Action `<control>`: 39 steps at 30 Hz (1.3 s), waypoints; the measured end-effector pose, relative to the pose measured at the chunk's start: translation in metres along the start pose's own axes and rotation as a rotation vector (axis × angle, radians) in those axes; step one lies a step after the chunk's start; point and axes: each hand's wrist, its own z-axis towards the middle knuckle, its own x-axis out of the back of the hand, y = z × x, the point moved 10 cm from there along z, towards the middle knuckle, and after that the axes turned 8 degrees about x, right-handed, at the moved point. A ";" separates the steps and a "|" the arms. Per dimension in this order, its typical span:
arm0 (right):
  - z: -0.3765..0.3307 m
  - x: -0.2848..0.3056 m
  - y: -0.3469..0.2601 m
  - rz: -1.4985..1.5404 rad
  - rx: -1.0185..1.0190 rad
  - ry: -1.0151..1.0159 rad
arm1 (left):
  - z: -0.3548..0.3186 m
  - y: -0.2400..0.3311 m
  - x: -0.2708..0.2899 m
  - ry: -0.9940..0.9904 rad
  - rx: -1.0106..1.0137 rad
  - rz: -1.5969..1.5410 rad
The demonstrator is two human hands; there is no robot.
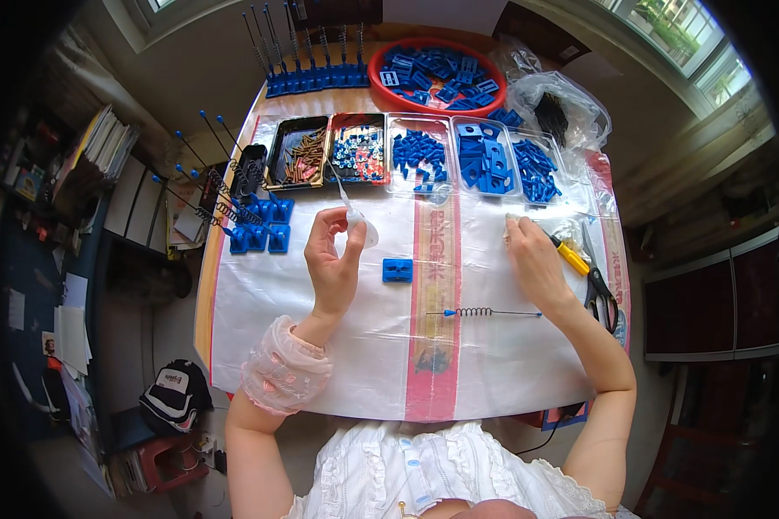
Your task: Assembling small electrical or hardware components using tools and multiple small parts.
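- Table: a white sheet with a pink-edged stripe covers most of the top.
- Row of five trays: they stand side by side towards the back; the leftmost, a black tray, holds brownish metal pieces, and the three on the right hold blue parts.
- Red basin: behind the trays, heaped with blue parts.
- Left hand: raised left of the stripe, thumb and fingers closed around a bottle.
- Right hand: low over the sheet, fingers bunched beside a yellow-handled tool and black-handled scissors; glare blurs the fingertips, so I cannot tell whether they grip anything.
- Spring rod: lying crosswise between the forearms.
- Bottle: small, translucent, in the left hand, thin nozzle pointing towards the trays.
- Blue block: on the sheet between the hands.
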 end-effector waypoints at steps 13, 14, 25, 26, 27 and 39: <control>0.062 -0.039 -0.088 -0.032 0.264 -0.024 | -0.002 -0.005 -0.001 -0.018 0.032 -0.002; 0.063 -0.041 -0.084 -0.035 0.247 -0.012 | -0.001 -0.004 -0.001 -0.025 0.024 0.006; -0.006 -0.001 0.006 -0.003 0.011 0.058 | -0.004 -0.003 -0.011 -0.075 0.038 0.002; -0.010 0.007 0.001 0.025 0.032 0.055 | -0.004 -0.004 -0.010 -0.072 0.037 0.008; -0.012 0.014 -0.010 0.064 0.088 0.030 | -0.003 -0.004 -0.008 -0.067 0.038 0.010; -0.013 0.015 0.006 0.025 0.231 0.133 | -0.002 -0.004 -0.011 -0.068 0.043 -0.006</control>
